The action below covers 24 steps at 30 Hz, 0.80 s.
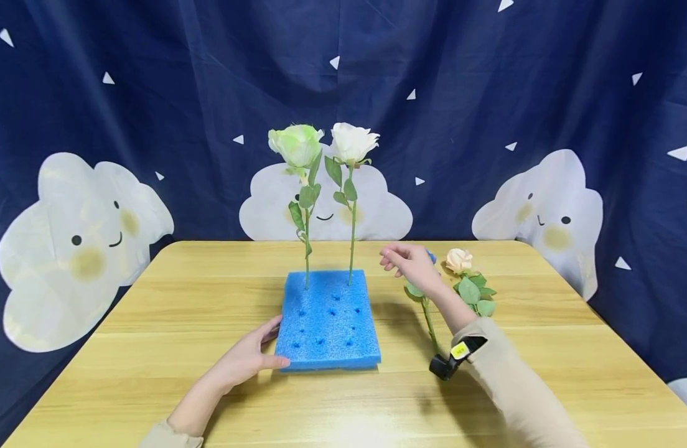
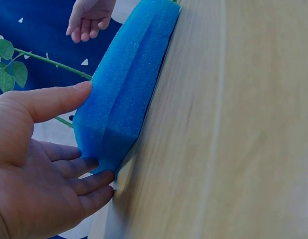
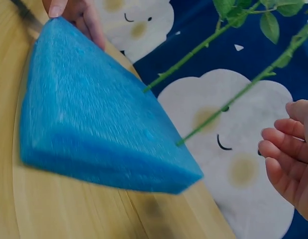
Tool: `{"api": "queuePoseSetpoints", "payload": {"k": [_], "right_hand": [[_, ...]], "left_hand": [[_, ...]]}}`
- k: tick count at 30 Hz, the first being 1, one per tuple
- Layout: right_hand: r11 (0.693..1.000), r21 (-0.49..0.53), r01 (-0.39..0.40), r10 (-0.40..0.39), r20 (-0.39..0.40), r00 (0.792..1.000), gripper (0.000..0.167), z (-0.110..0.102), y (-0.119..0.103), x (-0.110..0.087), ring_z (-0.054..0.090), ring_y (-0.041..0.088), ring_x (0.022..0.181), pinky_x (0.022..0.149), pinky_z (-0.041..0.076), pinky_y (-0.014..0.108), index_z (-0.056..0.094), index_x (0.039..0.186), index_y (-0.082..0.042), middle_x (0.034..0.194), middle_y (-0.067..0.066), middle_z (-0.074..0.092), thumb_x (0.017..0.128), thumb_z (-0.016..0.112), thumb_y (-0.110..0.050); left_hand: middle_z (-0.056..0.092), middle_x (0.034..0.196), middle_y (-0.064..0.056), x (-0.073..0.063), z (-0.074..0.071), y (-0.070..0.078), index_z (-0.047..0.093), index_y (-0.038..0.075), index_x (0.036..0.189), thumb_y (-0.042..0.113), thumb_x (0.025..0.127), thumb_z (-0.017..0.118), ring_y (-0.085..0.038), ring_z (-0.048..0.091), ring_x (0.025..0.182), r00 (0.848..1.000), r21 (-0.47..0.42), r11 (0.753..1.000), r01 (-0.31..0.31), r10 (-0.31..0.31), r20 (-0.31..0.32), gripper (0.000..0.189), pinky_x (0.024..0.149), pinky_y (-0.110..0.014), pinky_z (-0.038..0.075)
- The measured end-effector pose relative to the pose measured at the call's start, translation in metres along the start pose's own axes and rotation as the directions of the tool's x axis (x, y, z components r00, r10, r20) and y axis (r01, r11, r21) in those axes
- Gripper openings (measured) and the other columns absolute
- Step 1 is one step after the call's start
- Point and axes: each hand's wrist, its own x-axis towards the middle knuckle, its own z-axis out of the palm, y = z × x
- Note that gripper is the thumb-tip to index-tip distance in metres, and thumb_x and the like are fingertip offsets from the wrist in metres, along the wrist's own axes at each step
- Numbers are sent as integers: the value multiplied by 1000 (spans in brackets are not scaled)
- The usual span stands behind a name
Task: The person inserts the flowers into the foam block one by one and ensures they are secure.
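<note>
Sitting against left hand (image 1: 248, 359), blue foam block (image 1: 333, 327)

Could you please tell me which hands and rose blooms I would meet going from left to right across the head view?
Left hand, green-tinged rose, white rose, right hand, pale peach rose.

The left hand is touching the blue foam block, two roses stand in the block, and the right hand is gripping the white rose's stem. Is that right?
Not quite: the right hand holds nothing; the head view shows it to the right of the white rose's stem, clear of it. The left hand does touch the blue foam block.
</note>
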Motion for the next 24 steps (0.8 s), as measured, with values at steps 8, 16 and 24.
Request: {"api": "queuePoseSetpoints", "payload": {"k": [8,16,24], "right_hand": [[999,6,-49,50,-19,999,35,-35,12,-18,62,17,73,57,50,20,60,104,10,86,16,65,95,53,-23],[987,-107,-121,113,-79,990,40,-71,25,-46,62,14,75,60,53,29,59,110,11,89,16,67,93,57,-26],[979,-85,-184,175,-110,978,40,-103,36,-76,62,7,73,59,52,24,54,113,14,91,12,68,93,57,-20]], "left_hand": [[29,143,-28,0,0,1,24,-5,143,19,73,77,-44,29,130,1000,-8,1000,-1,1,3,92,106,-56,20],[27,144,-28,0,-1,2,23,-4,144,20,73,77,-44,28,130,1000,1,1000,5,-5,10,92,106,-57,19],[27,144,-29,-1,0,4,22,-6,143,18,74,76,-45,27,130,1000,-20,1000,3,-2,16,91,107,-56,18]]}}
